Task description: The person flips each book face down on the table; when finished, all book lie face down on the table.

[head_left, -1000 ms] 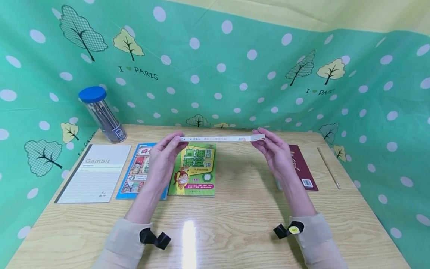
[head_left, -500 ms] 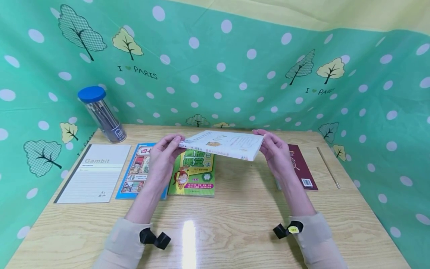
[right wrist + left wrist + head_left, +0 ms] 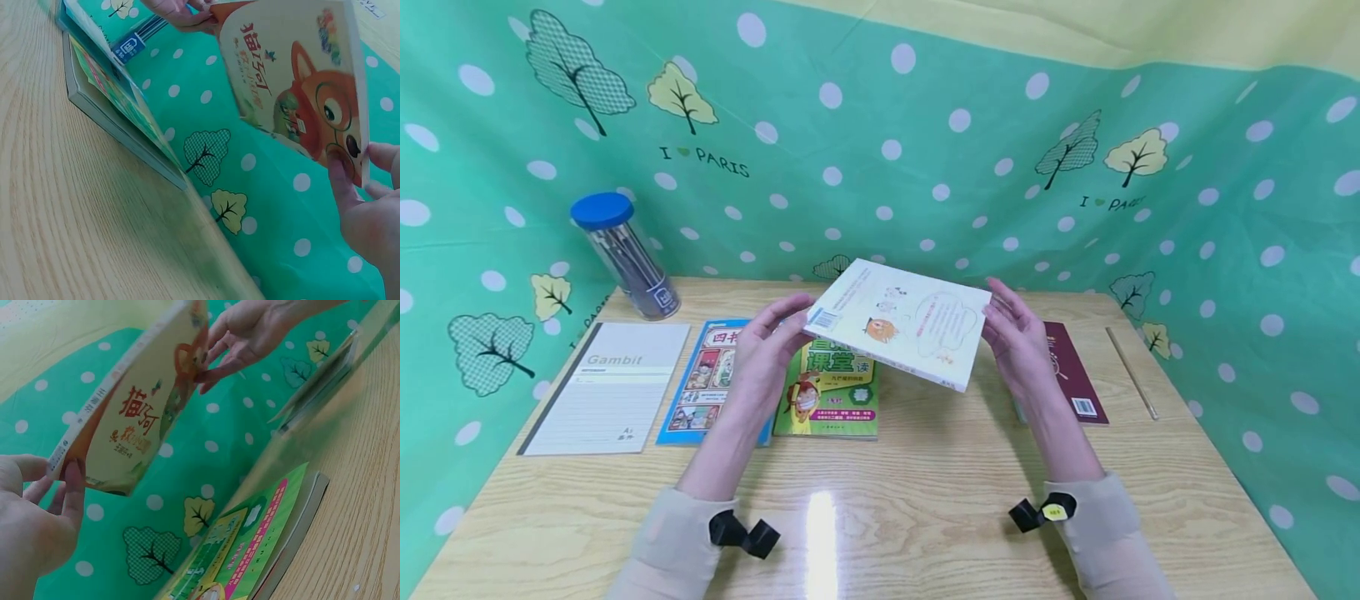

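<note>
A thin picture book is held in the air above the table, its white back cover showing in the head view. My left hand pinches its left end between thumb and fingers. At the opposite end, my right hand pinches a corner. The wrist views show the other cover: in the right wrist view the book has a cartoon animal with round glasses and red lettering. Below the book, a green book lies on the table, its upper part covered.
Left of the green book lie a blue comic-style book and a white notebook. A blue-lidded tube of pencils stands behind them. To the right are a maroon book, partly behind my right arm, and a thin stick.
The book has tilted from edge-on, so its white back cover now faces the head camera. Its near spine edge has swung down toward me. Both hands keep their grip and have barely moved.
</note>
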